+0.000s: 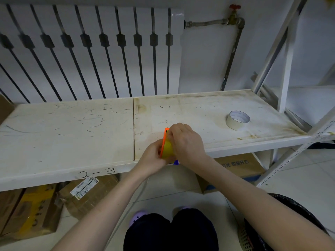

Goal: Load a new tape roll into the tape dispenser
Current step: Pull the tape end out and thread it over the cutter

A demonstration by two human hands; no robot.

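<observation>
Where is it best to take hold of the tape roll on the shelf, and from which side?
Come from above and pinch the wall of the tape roll, inside and outside. It lies flat on the shelf with its hole facing up, and nothing stands close around it.

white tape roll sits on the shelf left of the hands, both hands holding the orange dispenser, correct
No. In the head view the white tape roll sits on the shelf right of the hands, not left. The left hand and right hand do hold the orange dispenser.
</observation>
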